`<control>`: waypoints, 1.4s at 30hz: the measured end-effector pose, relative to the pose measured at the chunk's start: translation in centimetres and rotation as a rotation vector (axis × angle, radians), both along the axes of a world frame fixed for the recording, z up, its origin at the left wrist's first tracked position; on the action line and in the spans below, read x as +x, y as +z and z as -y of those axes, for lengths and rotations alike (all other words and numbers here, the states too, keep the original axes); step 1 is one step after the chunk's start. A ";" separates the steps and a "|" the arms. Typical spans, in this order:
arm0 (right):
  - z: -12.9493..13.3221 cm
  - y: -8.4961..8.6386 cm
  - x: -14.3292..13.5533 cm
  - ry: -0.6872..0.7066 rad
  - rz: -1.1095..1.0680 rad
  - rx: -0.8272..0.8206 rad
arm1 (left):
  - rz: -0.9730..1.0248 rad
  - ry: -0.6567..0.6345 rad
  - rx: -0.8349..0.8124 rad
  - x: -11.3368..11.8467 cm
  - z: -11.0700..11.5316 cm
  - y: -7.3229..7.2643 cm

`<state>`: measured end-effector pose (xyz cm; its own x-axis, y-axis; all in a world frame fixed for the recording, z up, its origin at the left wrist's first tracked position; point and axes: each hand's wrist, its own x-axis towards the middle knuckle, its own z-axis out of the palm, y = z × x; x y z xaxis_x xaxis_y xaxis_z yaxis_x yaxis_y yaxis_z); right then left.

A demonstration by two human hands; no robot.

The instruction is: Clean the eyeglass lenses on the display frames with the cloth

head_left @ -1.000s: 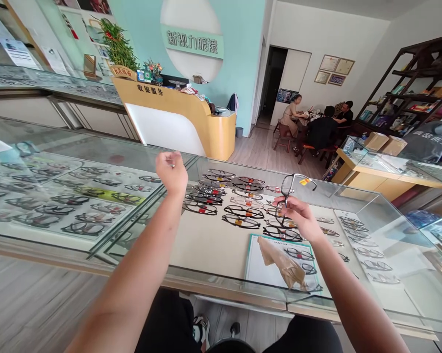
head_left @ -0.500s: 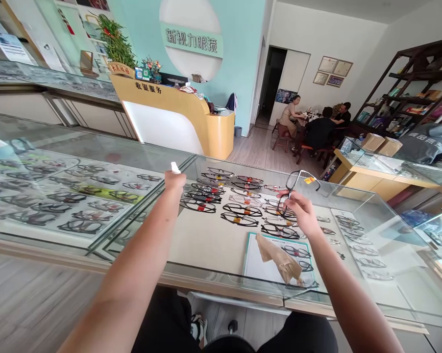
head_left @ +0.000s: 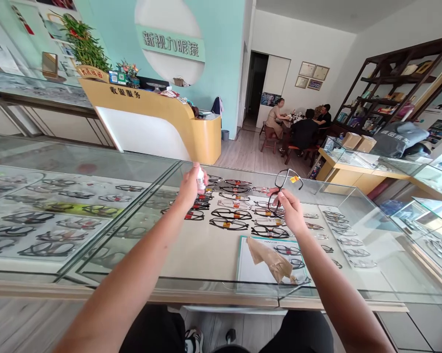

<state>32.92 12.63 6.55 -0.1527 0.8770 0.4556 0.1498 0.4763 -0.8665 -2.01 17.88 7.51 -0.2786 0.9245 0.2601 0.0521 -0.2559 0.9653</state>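
Holding both hands raised and well apart over the glass tabletop (head_left: 197,252), each closed on an object. Gripping a small white bottle (head_left: 201,180) roughly upright in the left hand (head_left: 189,189), with the top poking out above the fingers. Pinching a dark-rimmed eyeglass frame (head_left: 279,189) between the thumb and fingers of the right hand (head_left: 290,208), turned on end, with a temple reaching out past the hand and bearing a yellow-orange tag (head_left: 295,179).

Spread out below and between the hands, rows of eyeglasses (head_left: 231,214), many with red or orange stickers; hard to tell whether over or under the glass. Nearer the body than the right hand, a crumpled tan cloth (head_left: 270,260) across a white board (head_left: 247,272) edged in teal, alongside a few more frames (head_left: 287,250) next to the right forearm. To the left of the left hand, a neighbouring display of eyeglasses (head_left: 61,195). Far beyond the right hand, people (head_left: 305,132) seated around a table.
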 end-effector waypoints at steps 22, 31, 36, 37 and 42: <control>4.3 0.3 -7.2 0.235 0.003 -0.044 | 0.098 -0.544 -0.078 6.6 4.3 -0.6; 4.7 -0.2 -7.7 0.281 0.019 -0.057 | -0.035 -0.483 -0.112 7.6 5.1 -1.9; 5.0 -0.3 -7.8 0.306 0.029 -0.044 | -0.030 -0.510 -0.127 7.5 4.9 -1.8; 5.0 -0.3 -7.8 0.304 0.029 -0.047 | -0.028 -0.527 -0.121 7.4 4.8 -1.8; 4.8 0.2 -7.4 0.252 0.028 -0.058 | -0.032 -0.540 -0.109 7.3 4.8 -2.1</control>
